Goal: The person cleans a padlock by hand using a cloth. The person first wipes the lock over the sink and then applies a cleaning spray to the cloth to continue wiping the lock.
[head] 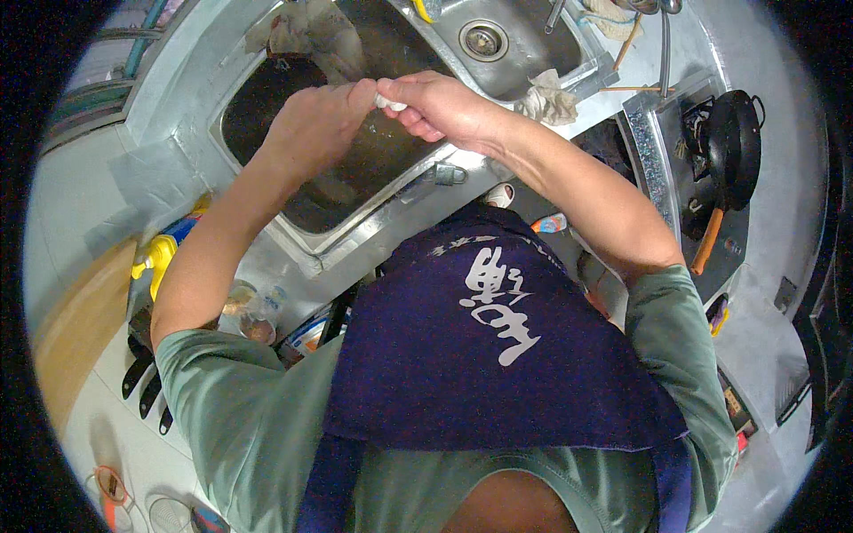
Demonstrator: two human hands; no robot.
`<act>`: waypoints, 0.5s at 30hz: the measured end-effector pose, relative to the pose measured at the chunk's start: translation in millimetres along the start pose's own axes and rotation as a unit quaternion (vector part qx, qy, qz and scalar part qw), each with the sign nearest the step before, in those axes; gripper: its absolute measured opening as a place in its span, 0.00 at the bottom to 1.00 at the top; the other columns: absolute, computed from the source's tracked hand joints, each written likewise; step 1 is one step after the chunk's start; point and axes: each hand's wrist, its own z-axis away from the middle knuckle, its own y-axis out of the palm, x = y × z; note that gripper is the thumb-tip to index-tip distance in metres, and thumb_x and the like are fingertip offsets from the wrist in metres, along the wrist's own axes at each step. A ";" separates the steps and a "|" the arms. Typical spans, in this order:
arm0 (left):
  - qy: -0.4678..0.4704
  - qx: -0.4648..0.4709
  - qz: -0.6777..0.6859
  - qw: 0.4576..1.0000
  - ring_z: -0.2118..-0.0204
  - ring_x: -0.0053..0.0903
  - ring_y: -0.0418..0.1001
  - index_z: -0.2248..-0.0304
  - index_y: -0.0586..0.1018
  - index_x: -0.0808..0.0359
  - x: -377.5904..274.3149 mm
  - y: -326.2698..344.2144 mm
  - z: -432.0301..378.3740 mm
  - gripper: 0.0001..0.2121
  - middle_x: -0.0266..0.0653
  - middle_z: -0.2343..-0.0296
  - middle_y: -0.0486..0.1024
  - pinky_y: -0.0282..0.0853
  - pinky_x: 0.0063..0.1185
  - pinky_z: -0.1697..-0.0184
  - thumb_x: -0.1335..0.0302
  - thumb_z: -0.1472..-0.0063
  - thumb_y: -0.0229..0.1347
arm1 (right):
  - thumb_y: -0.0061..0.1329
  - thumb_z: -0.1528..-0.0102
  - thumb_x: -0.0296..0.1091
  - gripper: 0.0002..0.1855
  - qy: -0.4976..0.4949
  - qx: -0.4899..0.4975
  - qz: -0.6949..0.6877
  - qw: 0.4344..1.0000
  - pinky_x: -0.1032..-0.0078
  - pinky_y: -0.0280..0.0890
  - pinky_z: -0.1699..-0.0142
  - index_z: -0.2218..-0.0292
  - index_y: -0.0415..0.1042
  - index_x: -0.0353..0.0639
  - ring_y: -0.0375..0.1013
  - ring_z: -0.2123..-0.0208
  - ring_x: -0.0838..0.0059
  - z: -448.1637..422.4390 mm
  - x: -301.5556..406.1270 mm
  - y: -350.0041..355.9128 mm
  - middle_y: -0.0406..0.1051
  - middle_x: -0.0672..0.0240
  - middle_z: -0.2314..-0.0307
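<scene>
Over the large steel sink basin [223, 126], my left hand [320, 123] and my right hand [433, 110] meet thumb to thumb. A small, bunched white thing [390, 104], perhaps a wet cloth, is pinched between them. My right fingers curl around it from the right. The back of my left hand faces up and hides its own fingertips. Below, the basin holds dark, murky water [360, 170]. A pale cloth-like thing [320, 40] lies at its far left, partly blurred.
Right of the large basin is a smaller basin with a drain [483, 41]. A crumpled cloth [550, 100] lies on its near rim. A black wok [733, 153] sits on the stove at right. At left are a yellow bottle [160, 260], black-handled knives [150, 393] and a wooden board [80, 333].
</scene>
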 end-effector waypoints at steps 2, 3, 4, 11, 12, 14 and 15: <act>0.022 -0.028 -0.046 0.998 0.71 0.38 0.76 0.63 0.68 0.64 2.9 1.6 -0.5 0.07 0.44 0.74 0.76 0.71 0.29 0.72 0.73 0.40 0.45 | 0.39 0.38 0.49 0.19 0.017 0.017 -0.031 0.999 0.84 0.47 0.79 0.73 0.67 0.43 0.52 0.82 0.87 -5.7 -0.3 -4.7 0.55 0.80 0.85; 0.009 -0.042 -0.036 0.998 0.70 0.37 0.76 0.62 0.68 0.65 5.6 5.0 -2.0 0.08 0.44 0.73 0.76 0.71 0.29 0.71 0.73 0.40 0.45 | 0.39 0.38 0.50 0.20 0.023 0.025 -0.048 0.998 0.83 0.50 0.79 0.72 0.66 0.41 0.55 0.82 0.84 -9.7 -0.4 -8.1 0.57 0.78 0.85; -0.004 -0.056 -0.026 0.998 0.69 0.36 0.76 0.61 0.68 0.65 8.1 10.8 -3.3 0.08 0.45 0.71 0.75 0.71 0.29 0.71 0.73 0.40 0.45 | 0.40 0.39 0.49 0.20 -0.067 -0.028 0.098 0.993 0.79 0.53 0.78 0.72 0.66 0.41 0.59 0.81 0.79 -15.5 -1.6 -10.0 0.59 0.74 0.84; -0.145 0.005 0.574 0.806 0.70 0.23 0.72 0.54 0.70 0.62 8.5 8.7 5.7 0.13 0.36 0.68 0.74 0.66 0.18 0.68 0.67 0.35 0.46 | 0.42 0.42 0.43 0.14 -0.397 -0.168 0.595 0.678 0.61 0.67 0.66 0.70 0.68 0.41 0.72 0.69 0.55 -20.4 4.6 -19.7 0.71 0.59 0.75; -0.156 0.044 0.616 0.771 0.70 0.20 0.71 0.55 0.71 0.61 9.5 -1.3 3.9 0.13 0.33 0.68 0.74 0.65 0.17 0.67 0.66 0.35 0.46 | 0.43 0.42 0.43 0.13 -0.412 -0.172 0.590 0.673 0.61 0.67 0.66 0.70 0.68 0.41 0.72 0.69 0.55 -17.7 5.7 -20.1 0.70 0.59 0.74; -0.176 0.124 0.691 0.690 0.70 0.16 0.68 0.55 0.71 0.61 13.0 -19.0 -2.0 0.13 0.27 0.69 0.73 0.63 0.14 0.66 0.65 0.35 0.46 | 0.43 0.42 0.41 0.12 -0.432 -0.178 0.578 0.669 0.61 0.66 0.67 0.70 0.67 0.42 0.71 0.68 0.55 -14.6 6.1 -18.9 0.70 0.60 0.73; -0.194 0.145 0.686 0.686 0.72 0.16 0.67 0.56 0.72 0.62 16.3 -19.2 -1.4 0.12 0.26 0.72 0.72 0.62 0.15 0.69 0.65 0.35 0.46 | 0.44 0.43 0.41 0.12 -0.438 -0.179 0.574 0.668 0.61 0.66 0.67 0.70 0.67 0.42 0.71 0.68 0.55 -12.5 7.3 -16.9 0.70 0.60 0.73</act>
